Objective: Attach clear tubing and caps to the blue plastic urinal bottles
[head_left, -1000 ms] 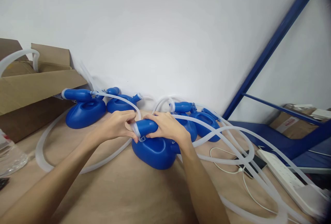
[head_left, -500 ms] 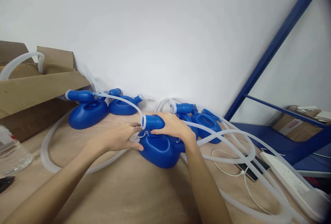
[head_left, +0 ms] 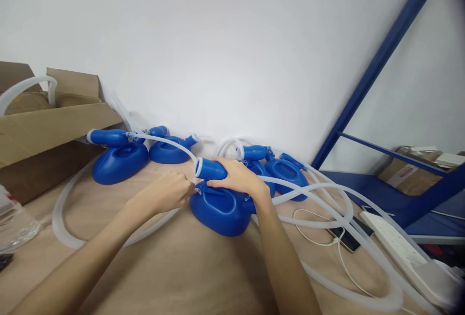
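- Blue plastic jug (head_left: 221, 215): just below the centre of the frame, on the brown table (head_left: 163, 276).
- Cardboard box (head_left: 54, 126) at the left edge, open; clear plastic bottle (head_left: 16, 223) below it.
- My left hand (head_left: 167, 194), just left of centre, is at the jug's left end, fingers curled in; their tips are hidden, so I can't tell whether they pinch anything.
- My right hand (head_left: 241, 179), at centre, has fingers and thumb clamped around a white-rimmed blue tube (head_left: 209, 169) above the jug.
- Looped translucent hoses (head_left: 323, 185), dark phone (head_left: 348, 241) and white power strip (head_left: 392, 241) fill the lower right.
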Demonstrator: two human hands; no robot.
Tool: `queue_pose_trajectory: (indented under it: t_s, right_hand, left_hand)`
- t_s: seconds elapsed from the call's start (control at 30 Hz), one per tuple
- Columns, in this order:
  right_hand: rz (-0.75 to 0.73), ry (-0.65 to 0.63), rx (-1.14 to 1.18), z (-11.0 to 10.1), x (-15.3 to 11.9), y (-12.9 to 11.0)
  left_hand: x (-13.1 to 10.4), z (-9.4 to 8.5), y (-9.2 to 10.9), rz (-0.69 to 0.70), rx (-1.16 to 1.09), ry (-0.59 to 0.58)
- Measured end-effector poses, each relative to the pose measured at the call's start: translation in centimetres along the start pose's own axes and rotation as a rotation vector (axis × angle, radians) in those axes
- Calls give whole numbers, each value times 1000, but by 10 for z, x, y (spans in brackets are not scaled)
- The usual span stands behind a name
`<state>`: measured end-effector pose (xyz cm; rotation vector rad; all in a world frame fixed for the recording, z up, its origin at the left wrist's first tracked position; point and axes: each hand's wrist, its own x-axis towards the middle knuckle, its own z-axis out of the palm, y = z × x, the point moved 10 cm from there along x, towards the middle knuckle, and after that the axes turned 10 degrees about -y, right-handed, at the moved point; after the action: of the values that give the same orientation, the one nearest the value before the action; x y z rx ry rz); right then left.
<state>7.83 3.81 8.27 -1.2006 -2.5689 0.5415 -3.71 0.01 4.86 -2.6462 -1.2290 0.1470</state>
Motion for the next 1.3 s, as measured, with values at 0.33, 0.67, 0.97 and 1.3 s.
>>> queue_pose_trajectory:
  t_s: [0.33,0.67,0.97,1.3]
  right_hand:
    - [49,4,-9,2,0,6]
    - [20,40,-105,4,2,-1]
    - [-63,32,-197,1,-3,-17]
    - [24,14,-138,-15,-19,-5]
  left_hand:
    - [-5,52,-72,-171,-438,-321]
    - [-14,-35,-49,-56,-849,293]
    - [-5,-14,-41,20,-1074,212]
    - [-20,12,-82,-144,-731,-159]
